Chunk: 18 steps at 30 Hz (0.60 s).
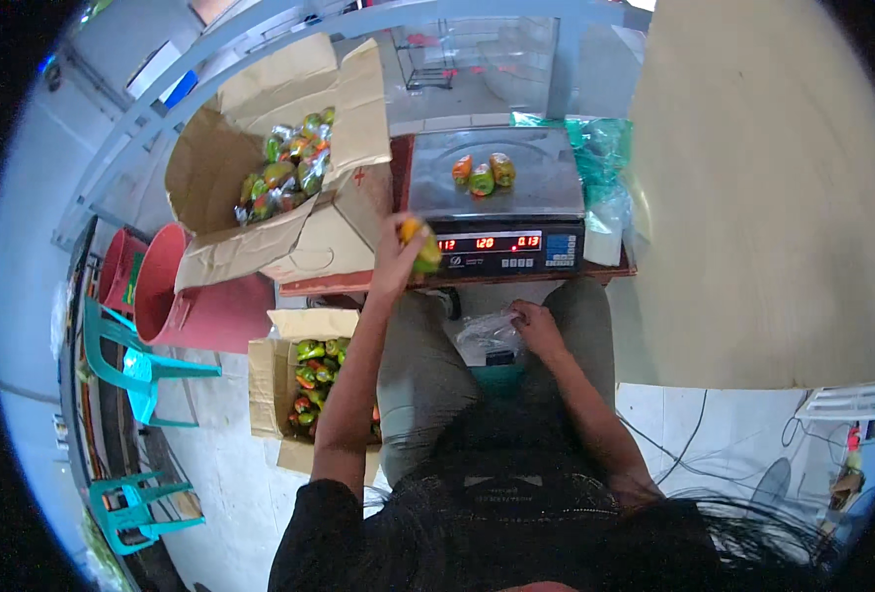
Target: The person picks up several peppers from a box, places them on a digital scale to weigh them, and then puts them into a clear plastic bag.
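My left hand (398, 259) is raised in front of the digital scale (546, 202) and grips a small yellow-green wrapped packet (419, 245). Three similar packets (484, 174) lie on the scale's steel pan. My right hand (536, 326) rests on my lap and holds the edge of a clear plastic bag (489, 337). A small open carton (271, 387) of the same packets stands on the floor by my left knee. A large open carton (343, 212) with bagged packets (287, 166) sits to the left of the scale.
The scale stands on a low red-brown table (358, 283). Green plastic bags (600, 158) lie right of the scale. Red buckets (176, 291) and teal plastic chairs (136, 370) stand at left. A beige wall (763, 197) rises at right, with cables (689, 434) on the tiled floor.
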### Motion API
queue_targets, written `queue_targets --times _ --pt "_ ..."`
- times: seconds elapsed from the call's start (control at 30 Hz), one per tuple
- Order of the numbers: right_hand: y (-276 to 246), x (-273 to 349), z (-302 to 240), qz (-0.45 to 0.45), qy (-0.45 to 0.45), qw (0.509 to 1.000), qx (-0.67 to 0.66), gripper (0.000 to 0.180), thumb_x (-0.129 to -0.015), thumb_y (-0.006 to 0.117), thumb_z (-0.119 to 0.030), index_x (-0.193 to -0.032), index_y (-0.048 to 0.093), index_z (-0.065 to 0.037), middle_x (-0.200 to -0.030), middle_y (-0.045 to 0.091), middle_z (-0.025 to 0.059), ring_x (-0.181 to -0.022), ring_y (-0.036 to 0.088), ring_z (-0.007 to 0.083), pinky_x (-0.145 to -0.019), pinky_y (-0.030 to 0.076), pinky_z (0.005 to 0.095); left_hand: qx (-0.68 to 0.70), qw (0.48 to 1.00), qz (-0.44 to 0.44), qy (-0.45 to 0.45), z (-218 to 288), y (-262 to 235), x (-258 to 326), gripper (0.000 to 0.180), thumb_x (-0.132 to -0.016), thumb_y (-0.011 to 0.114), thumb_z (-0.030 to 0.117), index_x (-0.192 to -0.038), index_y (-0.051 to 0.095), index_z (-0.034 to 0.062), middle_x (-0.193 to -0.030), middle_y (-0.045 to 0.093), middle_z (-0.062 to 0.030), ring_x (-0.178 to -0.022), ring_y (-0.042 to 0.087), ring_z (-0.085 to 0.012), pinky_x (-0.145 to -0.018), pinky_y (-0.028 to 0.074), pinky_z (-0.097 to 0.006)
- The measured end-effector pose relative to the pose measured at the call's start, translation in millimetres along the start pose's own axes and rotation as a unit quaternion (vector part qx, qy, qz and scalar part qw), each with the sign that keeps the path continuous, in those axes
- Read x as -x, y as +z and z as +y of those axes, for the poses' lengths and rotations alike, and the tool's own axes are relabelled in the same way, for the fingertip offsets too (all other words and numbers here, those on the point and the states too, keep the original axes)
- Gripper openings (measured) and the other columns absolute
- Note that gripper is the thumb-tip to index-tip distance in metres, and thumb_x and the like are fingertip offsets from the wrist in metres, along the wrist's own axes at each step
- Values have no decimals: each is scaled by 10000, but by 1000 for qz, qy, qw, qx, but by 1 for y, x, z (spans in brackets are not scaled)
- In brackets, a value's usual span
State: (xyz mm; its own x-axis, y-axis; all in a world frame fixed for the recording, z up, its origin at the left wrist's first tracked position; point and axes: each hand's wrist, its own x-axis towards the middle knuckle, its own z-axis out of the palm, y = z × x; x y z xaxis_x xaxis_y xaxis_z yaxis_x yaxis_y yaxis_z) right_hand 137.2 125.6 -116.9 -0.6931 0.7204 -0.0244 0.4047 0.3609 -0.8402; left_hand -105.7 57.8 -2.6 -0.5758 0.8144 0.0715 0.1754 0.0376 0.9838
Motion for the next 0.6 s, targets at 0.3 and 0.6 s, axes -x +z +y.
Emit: queue_targets --times 0.3,0.6 --pt "1 -6 -9 -17 -3 999 -42 165 -743 512 -106 -857 557 4 -812 577 183 -798 562 346 -708 445 404 -363 928 -50 63 26 60 -170 446 -781 552 426 -992 549 34 -842 613 -141 -597 619 -225 -515 489 -318" --pt "11 -6 9 8 22 994 -105 171 -746 528 -85 -889 566 1 -762 587 158 -672 575 244 -631 441 347 -523 829 -190 -57 9 81 -214 411 -780 532 440 -881 638 57 -909 614 -146 -739 622 -251 -625 504 -327"
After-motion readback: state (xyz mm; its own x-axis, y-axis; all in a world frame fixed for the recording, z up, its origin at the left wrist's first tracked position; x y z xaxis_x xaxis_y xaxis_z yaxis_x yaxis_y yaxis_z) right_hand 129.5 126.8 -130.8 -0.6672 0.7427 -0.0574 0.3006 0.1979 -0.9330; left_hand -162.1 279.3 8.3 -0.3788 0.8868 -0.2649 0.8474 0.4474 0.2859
